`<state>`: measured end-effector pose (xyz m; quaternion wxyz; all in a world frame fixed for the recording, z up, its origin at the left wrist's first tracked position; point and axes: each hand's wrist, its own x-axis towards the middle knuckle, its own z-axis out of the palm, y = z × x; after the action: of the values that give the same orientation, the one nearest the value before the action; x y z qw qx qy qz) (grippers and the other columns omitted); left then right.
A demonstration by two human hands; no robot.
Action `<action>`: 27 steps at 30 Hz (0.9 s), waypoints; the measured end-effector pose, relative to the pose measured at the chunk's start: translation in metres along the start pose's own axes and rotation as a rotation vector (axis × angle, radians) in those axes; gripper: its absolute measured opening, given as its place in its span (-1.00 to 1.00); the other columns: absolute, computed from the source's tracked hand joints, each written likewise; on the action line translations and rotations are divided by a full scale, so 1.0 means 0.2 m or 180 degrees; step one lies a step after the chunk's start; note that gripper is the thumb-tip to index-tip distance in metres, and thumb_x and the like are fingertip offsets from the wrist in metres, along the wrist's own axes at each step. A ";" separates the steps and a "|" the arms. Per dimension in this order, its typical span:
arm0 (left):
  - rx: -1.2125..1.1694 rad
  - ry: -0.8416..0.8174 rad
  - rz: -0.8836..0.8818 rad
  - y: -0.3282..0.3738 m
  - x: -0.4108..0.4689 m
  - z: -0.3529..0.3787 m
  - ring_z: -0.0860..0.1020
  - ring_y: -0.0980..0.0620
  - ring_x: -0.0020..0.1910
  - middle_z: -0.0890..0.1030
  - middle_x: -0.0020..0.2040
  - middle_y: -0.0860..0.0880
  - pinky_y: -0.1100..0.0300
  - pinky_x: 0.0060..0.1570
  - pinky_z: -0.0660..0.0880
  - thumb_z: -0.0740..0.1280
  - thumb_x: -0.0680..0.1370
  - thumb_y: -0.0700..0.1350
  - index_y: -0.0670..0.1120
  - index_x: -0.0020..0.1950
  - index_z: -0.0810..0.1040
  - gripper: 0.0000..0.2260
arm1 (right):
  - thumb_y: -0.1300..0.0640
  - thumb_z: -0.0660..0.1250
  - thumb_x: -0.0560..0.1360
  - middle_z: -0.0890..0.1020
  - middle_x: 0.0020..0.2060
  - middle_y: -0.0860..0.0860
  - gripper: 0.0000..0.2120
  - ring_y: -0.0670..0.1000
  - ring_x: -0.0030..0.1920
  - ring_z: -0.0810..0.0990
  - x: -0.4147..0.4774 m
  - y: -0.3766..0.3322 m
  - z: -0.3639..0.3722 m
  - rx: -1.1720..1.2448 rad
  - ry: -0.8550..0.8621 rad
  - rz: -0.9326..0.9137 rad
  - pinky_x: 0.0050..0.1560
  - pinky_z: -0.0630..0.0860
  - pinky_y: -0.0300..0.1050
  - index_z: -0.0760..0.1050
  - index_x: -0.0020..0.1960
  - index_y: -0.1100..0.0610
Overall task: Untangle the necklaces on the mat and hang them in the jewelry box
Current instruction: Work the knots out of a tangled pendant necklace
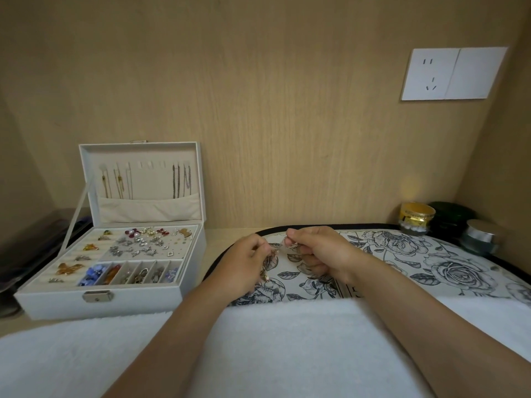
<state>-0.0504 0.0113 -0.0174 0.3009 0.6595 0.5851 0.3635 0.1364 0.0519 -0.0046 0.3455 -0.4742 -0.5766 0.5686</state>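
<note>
A tangle of necklaces (pixel 275 252) is held just above the mat (pixel 431 262) at the frame's centre, pinched between curled fingers of the left hand (pixel 245 261) and the right hand (pixel 319 254). It appears not yet separated. Several chains are already hung in the jewelry box (pixel 138 300) at the left; the middle hooks look free. Jars (pixel 418 218) stand at the right, well apart from the box. A towel (pixel 287 340) lies below.

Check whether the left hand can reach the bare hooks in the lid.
Probably yes: the lid stands open with nothing between it and the left hand, though that hand and the right hand pinch the necklaces.
</note>
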 end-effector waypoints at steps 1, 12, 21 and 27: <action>0.0018 0.0046 -0.0007 0.00 0.00 0.00 0.46 0.07 -0.54 0.51 -0.38 -0.01 0.16 -0.42 0.44 0.17 0.66 -0.01 0.02 -0.09 0.50 -0.81 | -0.02 0.33 0.60 0.21 -0.51 -0.09 -0.78 -0.09 -0.52 0.10 0.00 0.00 0.00 -0.0116 0.0068 -0.0050 -0.52 0.07 -0.29 0.61 -0.11 0.10; -0.0179 0.0155 0.0158 -0.01 0.02 0.01 0.44 0.10 -0.37 0.50 -0.43 0.14 0.08 -0.18 0.44 0.18 0.65 -0.06 0.02 -0.15 0.49 -0.80 | 0.08 0.44 0.53 0.47 -0.47 -0.14 -0.93 -0.17 -0.51 0.37 0.02 0.04 0.00 -0.1104 0.0414 -0.0848 -0.33 0.36 -0.22 0.60 -0.07 0.07; -0.1331 -0.0129 0.0003 0.04 0.00 0.00 0.35 0.10 -0.44 0.40 -0.44 0.05 -0.22 0.02 0.60 0.17 0.68 -0.08 -0.12 -0.11 0.48 -0.77 | -0.24 0.57 0.27 0.50 -0.42 -0.12 -0.60 -0.12 -0.38 0.43 -0.04 0.00 0.04 -0.1568 0.0450 -0.1208 -0.26 0.41 -0.15 0.57 -0.22 0.05; -0.1258 -0.0189 0.0143 0.03 0.01 0.02 0.41 0.04 -0.45 0.44 -0.43 0.02 -0.14 -0.16 0.56 0.17 0.68 -0.10 -0.03 -0.19 0.48 -0.75 | -0.09 0.54 0.29 0.44 -0.34 -0.15 -0.61 -0.10 -0.37 0.40 -0.02 0.01 0.05 -0.1801 0.1070 -0.1543 -0.28 0.39 -0.13 0.35 -0.24 0.06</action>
<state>-0.0441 0.0133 -0.0145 0.4335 0.6109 0.4784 0.4583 0.1284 0.0436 -0.0077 0.4148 -0.4873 -0.7408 0.2043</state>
